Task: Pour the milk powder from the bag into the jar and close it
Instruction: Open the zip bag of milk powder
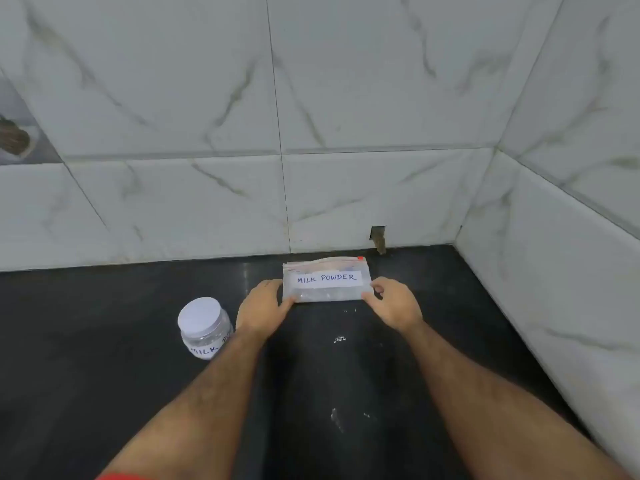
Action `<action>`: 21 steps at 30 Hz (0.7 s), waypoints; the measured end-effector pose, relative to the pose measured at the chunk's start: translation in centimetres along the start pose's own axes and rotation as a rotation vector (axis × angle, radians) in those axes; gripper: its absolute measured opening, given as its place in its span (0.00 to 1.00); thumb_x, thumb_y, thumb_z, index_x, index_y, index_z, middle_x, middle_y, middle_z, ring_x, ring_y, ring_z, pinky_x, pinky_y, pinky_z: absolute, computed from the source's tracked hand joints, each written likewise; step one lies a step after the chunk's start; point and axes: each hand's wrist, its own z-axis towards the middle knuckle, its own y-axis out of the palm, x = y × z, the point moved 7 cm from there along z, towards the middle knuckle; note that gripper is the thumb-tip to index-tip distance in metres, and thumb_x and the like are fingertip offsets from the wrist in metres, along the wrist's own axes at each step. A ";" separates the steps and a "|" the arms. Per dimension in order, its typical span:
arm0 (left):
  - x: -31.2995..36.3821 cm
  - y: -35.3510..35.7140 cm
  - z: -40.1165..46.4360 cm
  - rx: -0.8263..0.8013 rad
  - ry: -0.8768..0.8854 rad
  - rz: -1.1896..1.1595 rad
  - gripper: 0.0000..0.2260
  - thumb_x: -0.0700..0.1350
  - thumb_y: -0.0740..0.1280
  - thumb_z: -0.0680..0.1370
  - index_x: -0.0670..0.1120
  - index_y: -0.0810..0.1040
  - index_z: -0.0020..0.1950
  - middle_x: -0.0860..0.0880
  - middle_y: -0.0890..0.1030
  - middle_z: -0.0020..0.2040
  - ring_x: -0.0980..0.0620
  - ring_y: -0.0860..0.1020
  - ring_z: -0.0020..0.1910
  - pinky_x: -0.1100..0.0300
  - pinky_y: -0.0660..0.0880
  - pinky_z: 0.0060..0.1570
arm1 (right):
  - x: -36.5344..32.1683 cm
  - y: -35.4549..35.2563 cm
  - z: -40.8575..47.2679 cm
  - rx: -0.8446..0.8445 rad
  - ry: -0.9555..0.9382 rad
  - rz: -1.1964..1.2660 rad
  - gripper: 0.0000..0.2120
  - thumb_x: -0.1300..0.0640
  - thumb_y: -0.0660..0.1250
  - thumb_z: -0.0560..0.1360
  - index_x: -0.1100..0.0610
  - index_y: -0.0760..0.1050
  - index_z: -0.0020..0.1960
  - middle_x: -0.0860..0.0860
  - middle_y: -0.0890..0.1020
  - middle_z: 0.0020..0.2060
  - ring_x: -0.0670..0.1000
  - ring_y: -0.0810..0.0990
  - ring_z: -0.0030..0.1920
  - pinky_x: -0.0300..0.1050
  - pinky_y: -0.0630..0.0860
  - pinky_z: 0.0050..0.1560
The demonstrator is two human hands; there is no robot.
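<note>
You held the milk powder bag by both ends on the dark counter.

Your left hand (262, 304) pinched the near left corner of the bag (325, 280) and your right hand (393, 303) pinched its near right corner, thumbs on top. The clear zip bag lay flat near the wall, its "MILK POWDER" label facing you and its seal apparently closed, though blur made that hard to judge. The jar (205, 327), white lid on, stood just left of your left wrist. A few white specks dotted the glossy black countertop (104, 358). White marble-veined wall tiles (173, 98) enclosed the corner.
</note>
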 end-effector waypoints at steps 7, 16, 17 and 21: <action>-0.1 2.4 5.6 -0.033 -0.170 -0.073 0.22 0.53 0.66 0.79 0.46 0.73 0.71 0.46 0.78 0.67 0.47 0.77 0.63 0.52 0.73 0.63 | 2.0 0.1 8.0 -0.052 0.160 0.213 0.17 0.51 0.70 0.78 0.55 0.77 0.64 0.53 0.84 0.57 0.51 0.82 0.54 0.41 0.72 0.46; -3.3 5.9 10.9 -0.031 -0.387 -0.195 0.17 0.49 0.65 0.80 0.44 0.76 0.66 0.47 0.82 0.60 0.48 0.80 0.56 0.56 0.74 0.53 | 5.3 4.1 13.6 -0.047 0.337 0.191 0.17 0.47 0.68 0.79 0.54 0.78 0.64 0.52 0.84 0.57 0.53 0.81 0.55 0.45 0.76 0.46; -3.7 6.2 11.2 -0.033 -0.402 -0.203 0.16 0.49 0.65 0.80 0.44 0.76 0.66 0.47 0.83 0.59 0.48 0.80 0.56 0.56 0.75 0.52 | 5.4 4.3 13.7 -0.036 0.340 0.191 0.16 0.45 0.67 0.79 0.53 0.80 0.61 0.52 0.84 0.55 0.52 0.81 0.52 0.44 0.75 0.43; -4.7 7.2 12.0 -0.031 -0.482 -0.234 0.15 0.50 0.64 0.79 0.46 0.79 0.64 0.47 0.84 0.57 0.47 0.81 0.53 0.57 0.75 0.47 | 5.6 4.7 14.4 -0.032 0.338 0.203 0.14 0.43 0.66 0.79 0.52 0.82 0.49 0.50 0.85 0.46 0.50 0.81 0.46 0.45 0.76 0.40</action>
